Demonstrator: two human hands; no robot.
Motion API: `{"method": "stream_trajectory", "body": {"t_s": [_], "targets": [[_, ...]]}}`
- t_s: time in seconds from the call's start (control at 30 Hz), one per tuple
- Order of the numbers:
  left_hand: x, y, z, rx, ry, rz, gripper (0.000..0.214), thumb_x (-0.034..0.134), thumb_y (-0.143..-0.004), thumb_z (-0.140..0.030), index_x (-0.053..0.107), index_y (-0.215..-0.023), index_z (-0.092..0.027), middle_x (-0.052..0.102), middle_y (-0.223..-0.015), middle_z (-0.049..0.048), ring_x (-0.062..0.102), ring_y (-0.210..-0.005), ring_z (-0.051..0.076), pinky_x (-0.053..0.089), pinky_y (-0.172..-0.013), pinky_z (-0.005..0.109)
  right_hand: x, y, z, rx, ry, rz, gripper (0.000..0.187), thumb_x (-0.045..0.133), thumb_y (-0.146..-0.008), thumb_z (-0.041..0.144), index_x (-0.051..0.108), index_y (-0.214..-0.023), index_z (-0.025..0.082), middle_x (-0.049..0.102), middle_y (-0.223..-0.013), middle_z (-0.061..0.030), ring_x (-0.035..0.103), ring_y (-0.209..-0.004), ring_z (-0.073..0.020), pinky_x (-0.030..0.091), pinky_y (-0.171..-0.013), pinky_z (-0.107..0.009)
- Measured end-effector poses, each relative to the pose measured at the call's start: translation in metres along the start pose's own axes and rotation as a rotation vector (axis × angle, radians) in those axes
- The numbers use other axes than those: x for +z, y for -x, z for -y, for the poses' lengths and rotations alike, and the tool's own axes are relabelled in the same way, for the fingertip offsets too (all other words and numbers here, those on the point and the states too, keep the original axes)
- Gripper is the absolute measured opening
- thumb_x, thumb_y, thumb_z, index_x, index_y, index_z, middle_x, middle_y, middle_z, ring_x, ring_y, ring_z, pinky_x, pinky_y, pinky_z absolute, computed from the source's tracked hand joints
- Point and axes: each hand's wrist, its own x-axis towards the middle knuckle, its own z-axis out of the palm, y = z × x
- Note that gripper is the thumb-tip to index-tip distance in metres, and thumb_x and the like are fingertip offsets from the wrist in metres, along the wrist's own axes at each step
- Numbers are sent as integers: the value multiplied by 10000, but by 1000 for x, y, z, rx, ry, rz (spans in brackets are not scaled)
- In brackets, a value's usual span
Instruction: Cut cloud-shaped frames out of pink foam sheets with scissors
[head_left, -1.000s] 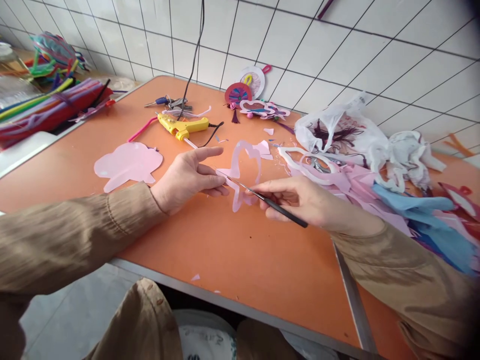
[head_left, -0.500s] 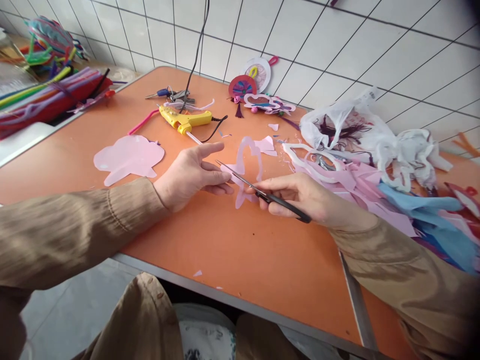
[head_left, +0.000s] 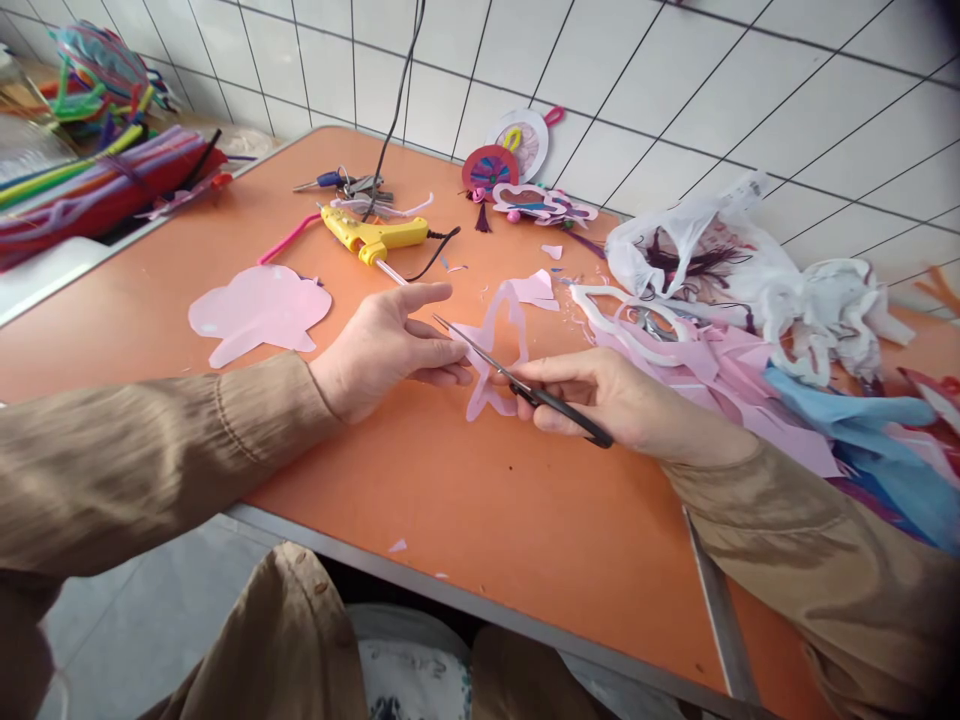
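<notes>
My right hand (head_left: pixel 600 400) is closed around the black handles of a pair of scissors (head_left: pixel 559 405). Their thin blades point up and left, lying across a pink paper outline (head_left: pixel 480 400) with a cut-out middle. My left hand (head_left: pixel 390 345) pinches the left edge of that outline between thumb and fingers, close to the blades, while its index finger stretches out. The outline hangs over the table, partly hidden by the blades and my fingers. A solid pink paper cut-out (head_left: pixel 259 315) with wavy edges lies left of my left hand.
A yellow glue gun (head_left: pixel 375 235) and keys (head_left: pixel 360 185) lie behind my left hand. Decorated paper ornaments (head_left: pixel 491 170) lean at the tiled wall. On the right are a white plastic bag (head_left: pixel 697 240) and blue felt-like sheets (head_left: pixel 855 400). Pipe cleaners (head_left: pixel 112 190) are piled far left.
The pink outline has shifted and turned slightly between my hands, its lower part swinging a little left. Both hands keep their grips, and the view has moved slightly.
</notes>
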Motion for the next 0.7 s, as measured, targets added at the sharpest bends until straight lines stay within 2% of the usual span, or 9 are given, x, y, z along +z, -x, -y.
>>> {"method": "stream_trajectory", "body": {"t_s": [0.27, 0.5, 0.7], "targets": [[5, 2, -2, -14, 27, -46, 845, 765, -822, 2, 393, -1581, -10, 773, -687, 60, 776, -650, 193, 643, -687, 268, 2, 0, -2, -16, 22, -10, 441, 834, -765, 437, 832, -1085, 134, 654, -864, -48, 541, -797, -167, 505, -746, -315], [9, 4, -6, -30, 31, -92, 751, 713, -853, 33, 439, -1550, -16, 764, -670, 43, 764, -633, 157, 642, -688, 239, 1, -2, -10, -33, 25, -34, 489, 823, -755, 497, 840, -1124, 177, 646, -840, -36, 564, -798, -172, 514, -717, -311], [9, 4, -5, -40, 41, -89, 727, 711, -863, 32, 452, -1540, -20, 769, -677, 46, 760, -630, 147, 639, -674, 225, 2, -1, -11, -36, 58, -37, 489, 794, -795, 451, 816, -1197, 174, 652, -847, -39, 547, -770, -161, 480, -649, -282]]}}
